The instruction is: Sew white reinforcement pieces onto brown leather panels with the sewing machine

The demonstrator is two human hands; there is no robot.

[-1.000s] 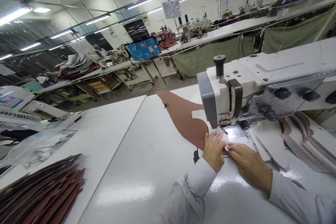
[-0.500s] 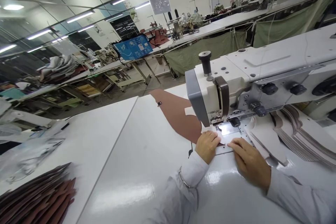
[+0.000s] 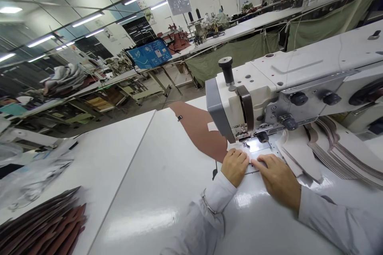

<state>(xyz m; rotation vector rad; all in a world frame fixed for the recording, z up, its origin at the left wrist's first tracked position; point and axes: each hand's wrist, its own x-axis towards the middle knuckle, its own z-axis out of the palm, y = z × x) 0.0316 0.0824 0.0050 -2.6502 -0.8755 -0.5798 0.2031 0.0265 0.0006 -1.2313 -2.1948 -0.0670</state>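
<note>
A brown leather-like panel lies flat left of the sewing machine, its near end running under the machine's head and my fingers. A pale layer lies over that end beside the presser foot. My left hand is closed, fingers bent together and pressing the layered end down just in front of the foot. Close by on its right, my right hand has thumb and bent forefinger at the work's near tip, almost touching my left fingers. What lies between those fingertips is hidden.
Several pale cut pieces are stacked under the machine arm on the right. A pile of dark red-brown pieces lies at lower left, with clear plastic behind it. Other sewing benches and a blue bag stand beyond.
My right hand has shifted left, closer to my left hand. The brown tip visible between the hands before is now covered. The whole view has moved slightly.
</note>
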